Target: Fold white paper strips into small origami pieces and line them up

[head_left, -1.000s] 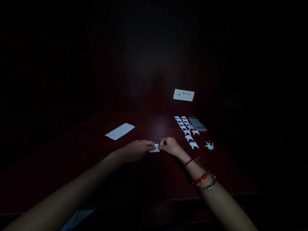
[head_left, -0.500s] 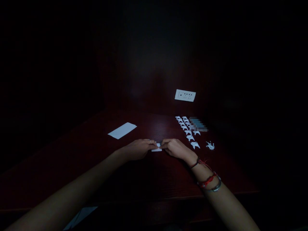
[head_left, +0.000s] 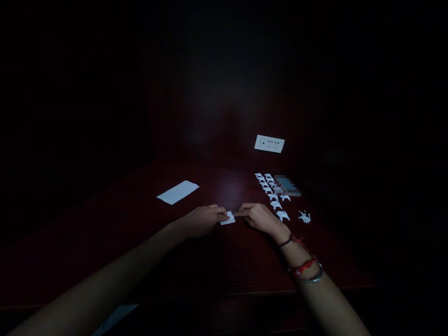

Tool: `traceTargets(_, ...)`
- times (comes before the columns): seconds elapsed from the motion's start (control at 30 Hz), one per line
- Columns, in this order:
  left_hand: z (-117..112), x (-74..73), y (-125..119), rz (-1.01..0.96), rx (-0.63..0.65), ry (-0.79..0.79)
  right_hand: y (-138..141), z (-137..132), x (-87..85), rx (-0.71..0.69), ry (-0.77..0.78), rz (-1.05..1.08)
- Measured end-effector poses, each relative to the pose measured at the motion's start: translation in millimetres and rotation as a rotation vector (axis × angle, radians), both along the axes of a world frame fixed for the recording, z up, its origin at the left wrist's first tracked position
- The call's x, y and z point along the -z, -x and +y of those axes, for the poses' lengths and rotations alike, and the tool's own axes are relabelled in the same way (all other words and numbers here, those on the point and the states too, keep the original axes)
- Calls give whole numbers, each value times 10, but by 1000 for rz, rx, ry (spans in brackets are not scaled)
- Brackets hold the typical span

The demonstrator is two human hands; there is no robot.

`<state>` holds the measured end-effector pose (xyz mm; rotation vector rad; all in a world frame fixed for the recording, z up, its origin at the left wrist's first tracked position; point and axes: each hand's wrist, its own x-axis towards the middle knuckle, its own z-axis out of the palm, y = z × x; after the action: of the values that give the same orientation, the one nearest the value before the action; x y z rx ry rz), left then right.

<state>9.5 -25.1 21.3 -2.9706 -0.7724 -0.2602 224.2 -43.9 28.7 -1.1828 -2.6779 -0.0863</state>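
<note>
A small white piece of folded paper (head_left: 228, 220) lies on the dark red table, between my two hands. My left hand (head_left: 206, 219) is closed on its left side, with the fingertips pressed onto the paper; a ring shows on one finger. From the other side my right hand (head_left: 257, 216) reaches in with bent fingers, its fingertips at the paper's upper right edge. The exact grip of the right fingertips is too dark to make out fully. Several folded white paper pieces (head_left: 276, 205) stand in rows beyond my right hand.
White paper sheets (head_left: 178, 192) lie to the left. A blurred bluish flat object (head_left: 289, 185) rests beside the rows, and a small heap of white scraps (head_left: 304, 217) lies nearer. A wall socket (head_left: 269, 143) is at the back. Another pale sheet (head_left: 117, 318) shows below the table edge.
My right fingertips have shifted slightly off the middle of the small paper toward its upper right edge, uncovering more of it. The whole view has tilted up slightly.
</note>
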Motion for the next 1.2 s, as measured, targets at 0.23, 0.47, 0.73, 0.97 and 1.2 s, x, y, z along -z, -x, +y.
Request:
traceTargets(0.23, 25, -14, -21, -22, 19, 78, 46, 18, 23, -53, 30, -5)
traceTargets(0.47, 51, -13, 19, -13, 41, 125, -7, 60, 54, -33, 23, 28)
traceTargets(0.73, 7, 12, 7, -35, 28, 65, 33, 105, 86, 16, 44, 233)
traceTargets(0.97, -6, 6, -15, -64, 66, 132, 97, 111, 142, 54, 94, 310)
traceTargets(1.2, -27, -35, -5, -31, 56, 138, 122, 132, 172, 59, 128, 354)
